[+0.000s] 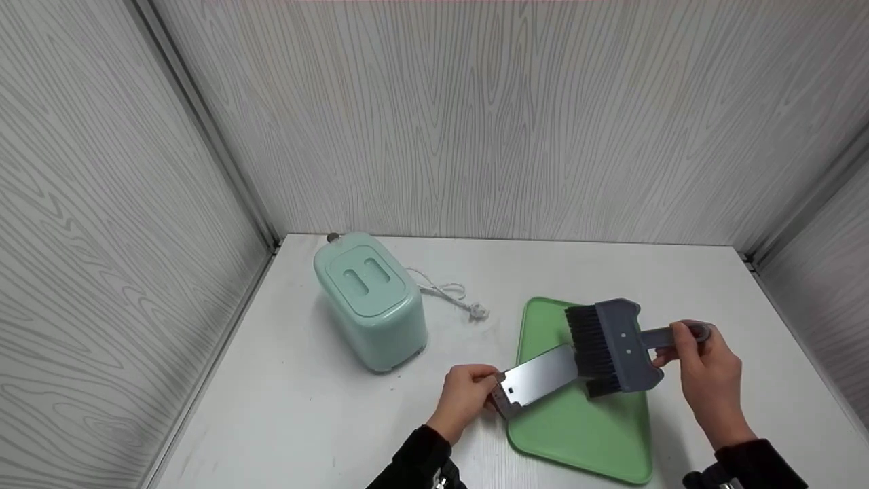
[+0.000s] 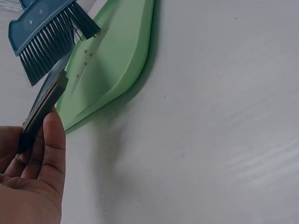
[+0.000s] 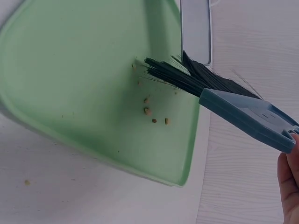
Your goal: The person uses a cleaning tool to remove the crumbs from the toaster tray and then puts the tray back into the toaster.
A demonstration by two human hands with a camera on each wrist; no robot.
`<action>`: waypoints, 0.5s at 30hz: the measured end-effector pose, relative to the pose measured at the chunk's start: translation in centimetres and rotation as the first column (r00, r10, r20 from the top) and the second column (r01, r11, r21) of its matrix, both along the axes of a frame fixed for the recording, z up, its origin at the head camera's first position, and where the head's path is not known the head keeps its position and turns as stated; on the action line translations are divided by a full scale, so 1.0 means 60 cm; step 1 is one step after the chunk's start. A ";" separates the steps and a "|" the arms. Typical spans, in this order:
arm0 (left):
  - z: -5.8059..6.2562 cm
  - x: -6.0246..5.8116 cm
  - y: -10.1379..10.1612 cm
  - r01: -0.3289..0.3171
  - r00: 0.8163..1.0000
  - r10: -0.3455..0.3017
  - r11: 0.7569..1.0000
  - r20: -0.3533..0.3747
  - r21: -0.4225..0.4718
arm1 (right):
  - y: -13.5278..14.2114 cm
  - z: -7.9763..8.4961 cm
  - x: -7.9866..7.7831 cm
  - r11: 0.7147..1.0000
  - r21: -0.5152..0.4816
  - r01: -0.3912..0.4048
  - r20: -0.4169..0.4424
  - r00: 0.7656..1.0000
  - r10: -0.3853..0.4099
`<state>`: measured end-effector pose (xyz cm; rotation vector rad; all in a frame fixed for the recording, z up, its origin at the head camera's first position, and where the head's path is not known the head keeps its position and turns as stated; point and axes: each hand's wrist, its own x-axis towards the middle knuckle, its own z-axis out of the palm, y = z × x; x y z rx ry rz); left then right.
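Note:
My left hand point(image 1: 466, 397) pinches the dark end of a shiny metal crumb tray point(image 1: 543, 375), thumb on one side and fingers on the other. The tray slants over a green tray point(image 1: 577, 435). By its grey handle, my right hand point(image 1: 709, 370) holds a wide hand brush point(image 1: 628, 346) with dark bristles. Those bristles overlap the far end of the crumb tray in the head view. Small brown crumbs point(image 3: 147, 111) lie on the green tray below the brush, as the right wrist view shows.
A mint-green toaster point(image 1: 370, 299) with a closed lid stands at the left of the white table point(image 1: 271, 407). Its white cord point(image 1: 445, 291) lies bundled behind it to the right. Wood-grain panels point(image 1: 475, 122) rise at the back and both sides. One crumb point(image 3: 27, 182) lies off the tray.

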<state>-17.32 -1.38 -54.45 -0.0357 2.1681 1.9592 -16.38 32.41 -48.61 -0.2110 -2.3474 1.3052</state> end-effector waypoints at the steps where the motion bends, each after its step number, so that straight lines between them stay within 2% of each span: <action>1: 0.000 0.000 0.001 -0.002 1.000 0.002 1.000 -0.001 0.000 | 0.000 0.000 0.000 1.000 -0.004 0.005 -0.003 1.000 -0.005; 7: -0.003 -0.002 0.002 -0.016 1.000 0.016 1.000 0.000 0.001 | 0.001 0.002 -0.001 0.999 -0.003 0.045 -0.018 0.999 -0.045; 12: -0.005 -0.004 0.001 -0.023 1.000 0.023 1.000 0.004 0.010 | -0.002 0.008 -0.001 0.996 -0.009 0.091 -0.053 0.994 -0.091; 15: -0.004 -0.005 0.000 -0.027 1.000 0.027 1.000 0.007 0.015 | -0.007 0.014 -0.002 0.995 -0.030 0.092 -0.085 0.992 -0.094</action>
